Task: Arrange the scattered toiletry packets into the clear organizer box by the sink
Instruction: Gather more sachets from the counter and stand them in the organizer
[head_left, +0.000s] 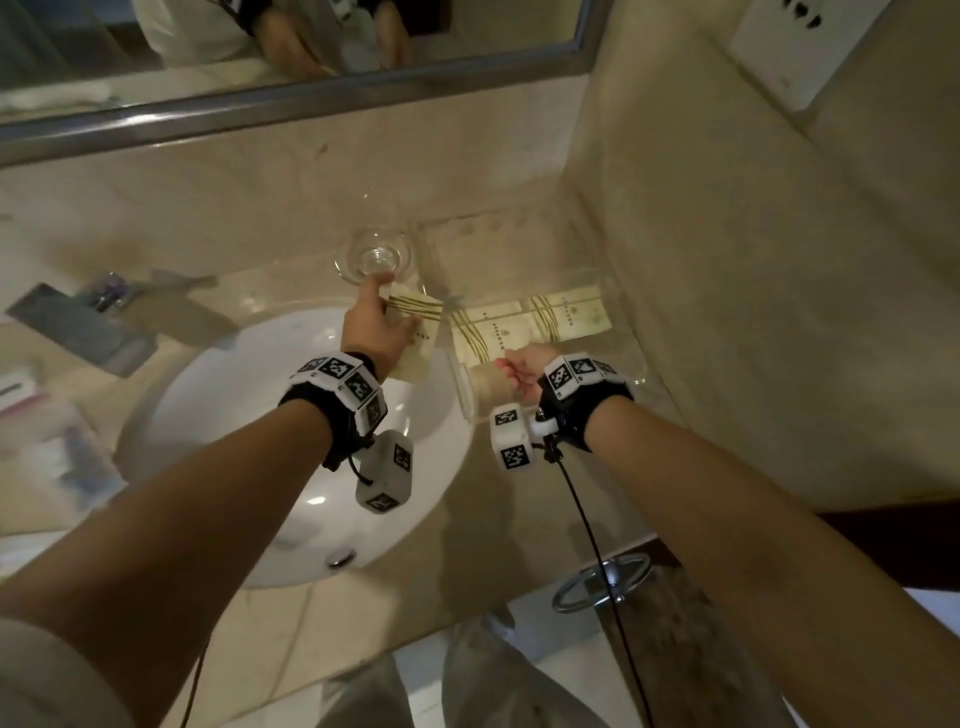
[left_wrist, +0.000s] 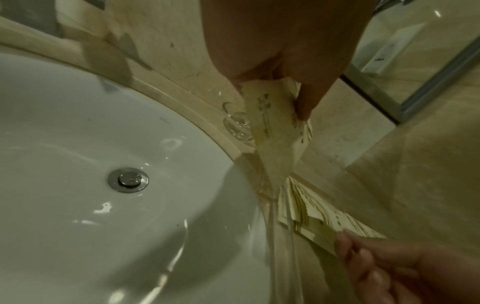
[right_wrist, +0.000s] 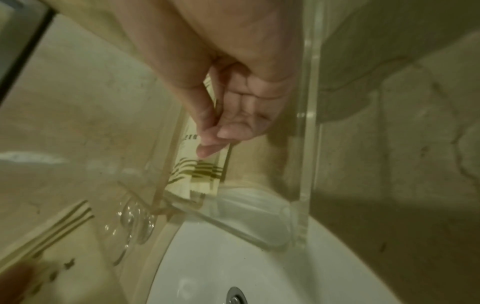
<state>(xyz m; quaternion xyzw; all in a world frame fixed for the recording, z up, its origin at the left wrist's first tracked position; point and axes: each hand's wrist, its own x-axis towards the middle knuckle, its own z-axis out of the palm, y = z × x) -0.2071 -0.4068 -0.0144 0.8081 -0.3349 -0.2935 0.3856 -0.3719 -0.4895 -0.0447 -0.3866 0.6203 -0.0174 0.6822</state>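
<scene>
while my right hand (head_left: 522, 366) pinches packets (head_left: 493, 332) upright in the box (head_left: 621, 291), my left hand (head_left: 376, 325) grips another packet (head_left: 418, 322) at nine o'clock, ready to slot in.

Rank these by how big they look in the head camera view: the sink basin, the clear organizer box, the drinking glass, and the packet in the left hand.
1. Sink basin
2. Clear organizer box
3. Packet held by the left hand and drinking glass: these look alike, and the hand hides part of the packet, so no ranking.

The beige stone counter (head_left: 519, 519) carries a clear organizer box (head_left: 618, 317), a glass (head_left: 375, 255) — and a faucet (head_left: 98, 312).
</scene>
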